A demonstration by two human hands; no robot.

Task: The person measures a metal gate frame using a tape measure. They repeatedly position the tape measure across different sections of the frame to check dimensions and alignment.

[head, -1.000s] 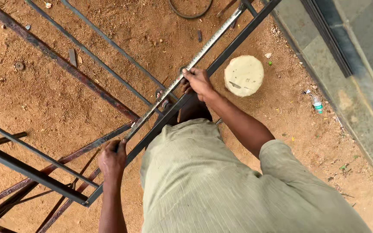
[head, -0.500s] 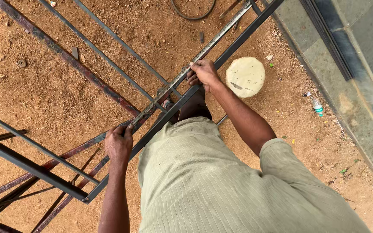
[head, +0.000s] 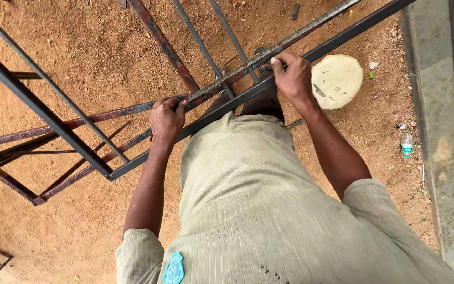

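Both hands curled shut — left hand (head: 167,119) lower, right hand (head: 291,76) higher — arms stretched forward.

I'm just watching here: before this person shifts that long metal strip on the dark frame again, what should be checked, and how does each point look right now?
1. Left hand gripping the long grey flat metal strip: ok.
2. Right hand closed over the strip and the dark steel bar frame: ok.
3. Strip lying along the frame's bar: ok.
4. Fingers clear of pinch points: cannot tell.
5. Round pale stone slab lies close beside the feet: not ok.
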